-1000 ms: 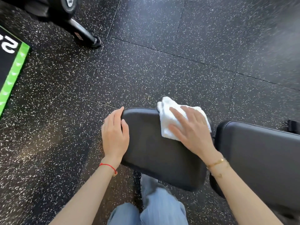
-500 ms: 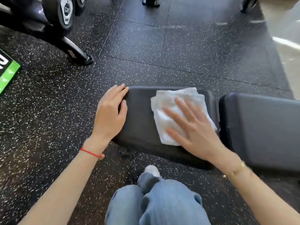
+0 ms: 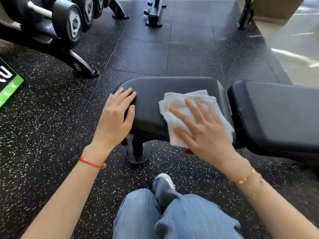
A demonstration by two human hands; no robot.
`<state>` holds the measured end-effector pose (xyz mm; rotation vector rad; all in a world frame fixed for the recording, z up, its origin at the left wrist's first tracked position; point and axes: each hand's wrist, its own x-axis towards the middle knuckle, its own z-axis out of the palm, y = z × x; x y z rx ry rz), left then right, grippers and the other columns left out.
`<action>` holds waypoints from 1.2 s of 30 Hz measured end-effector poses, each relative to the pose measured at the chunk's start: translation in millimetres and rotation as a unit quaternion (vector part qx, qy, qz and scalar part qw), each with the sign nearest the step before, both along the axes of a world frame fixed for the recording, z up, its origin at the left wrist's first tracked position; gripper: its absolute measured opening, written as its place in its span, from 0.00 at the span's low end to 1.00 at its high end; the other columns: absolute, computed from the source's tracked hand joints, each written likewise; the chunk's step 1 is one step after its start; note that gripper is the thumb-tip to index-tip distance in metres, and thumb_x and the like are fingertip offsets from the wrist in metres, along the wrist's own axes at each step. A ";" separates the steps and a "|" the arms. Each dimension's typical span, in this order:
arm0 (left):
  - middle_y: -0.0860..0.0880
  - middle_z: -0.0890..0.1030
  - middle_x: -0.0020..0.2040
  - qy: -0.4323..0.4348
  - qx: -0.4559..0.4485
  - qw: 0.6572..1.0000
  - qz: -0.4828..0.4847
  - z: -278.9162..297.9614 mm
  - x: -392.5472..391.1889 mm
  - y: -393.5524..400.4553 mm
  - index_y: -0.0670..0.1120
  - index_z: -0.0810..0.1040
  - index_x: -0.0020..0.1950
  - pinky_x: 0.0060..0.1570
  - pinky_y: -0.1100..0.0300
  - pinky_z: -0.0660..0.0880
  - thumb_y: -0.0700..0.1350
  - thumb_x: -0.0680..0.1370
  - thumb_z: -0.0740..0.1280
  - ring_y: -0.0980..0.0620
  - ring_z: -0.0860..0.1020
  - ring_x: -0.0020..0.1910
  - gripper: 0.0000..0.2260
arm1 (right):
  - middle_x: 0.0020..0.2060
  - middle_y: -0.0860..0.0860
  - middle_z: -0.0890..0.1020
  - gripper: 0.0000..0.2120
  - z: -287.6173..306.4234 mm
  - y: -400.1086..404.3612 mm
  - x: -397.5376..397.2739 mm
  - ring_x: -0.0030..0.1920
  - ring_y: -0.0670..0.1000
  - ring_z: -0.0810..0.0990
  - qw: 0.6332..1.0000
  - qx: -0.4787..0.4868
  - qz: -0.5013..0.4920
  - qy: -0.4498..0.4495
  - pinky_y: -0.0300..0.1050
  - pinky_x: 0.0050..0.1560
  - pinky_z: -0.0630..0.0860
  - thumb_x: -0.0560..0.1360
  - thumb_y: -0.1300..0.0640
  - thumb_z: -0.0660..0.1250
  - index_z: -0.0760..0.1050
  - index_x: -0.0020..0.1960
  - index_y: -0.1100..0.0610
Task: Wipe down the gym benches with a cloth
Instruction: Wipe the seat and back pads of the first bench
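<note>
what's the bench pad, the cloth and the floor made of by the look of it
Bench pad: probably vinyl or faux leather over padding; smooth, matte black, rounded edges.
Cloth: white terry-like fabric; fuzzy, folded in soft layers.
Floor: likely rubber tiles; black with white flecks, seams visible.

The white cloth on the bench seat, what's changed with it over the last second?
The right hand has slid the white cloth from the seat pad's far edge toward the near edge, spreading it flatter. The left hand still rests on the pad's left end.
</note>
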<state>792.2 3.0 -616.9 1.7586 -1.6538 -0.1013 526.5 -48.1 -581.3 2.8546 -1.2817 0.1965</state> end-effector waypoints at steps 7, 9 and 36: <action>0.46 0.71 0.74 0.018 0.023 0.999 -0.023 2.0 8.0 3.0 0.44 0.73 0.73 0.77 0.45 0.58 0.48 0.82 0.57 0.46 0.63 0.77 0.21 | 0.77 0.58 0.62 0.29 -3.6 -2.7 29.4 0.75 0.66 0.60 0.999 -0.037 -0.012 0.023 0.66 0.73 0.55 0.78 0.32 0.44 0.60 0.77 0.39; 0.47 0.71 0.74 0.031 0.030 0.999 -0.023 3.1 7.9 4.0 0.44 0.73 0.73 0.77 0.47 0.57 0.48 0.82 0.57 0.47 0.62 0.77 0.21 | 0.76 0.59 0.65 0.29 -10.9 5.3 46.4 0.72 0.68 0.65 0.996 -0.080 0.014 0.029 0.68 0.71 0.59 0.79 0.32 0.48 0.61 0.77 0.41; 0.42 0.71 0.74 -0.023 0.024 0.999 0.007 10.9 -63.6 20.5 0.42 0.72 0.73 0.79 0.47 0.51 0.41 0.83 0.60 0.43 0.63 0.77 0.18 | 0.64 0.58 0.77 0.26 -20.1 18.3 -37.1 0.59 0.61 0.78 0.981 -0.190 0.030 -0.038 0.56 0.56 0.71 0.79 0.37 0.57 0.74 0.71 0.49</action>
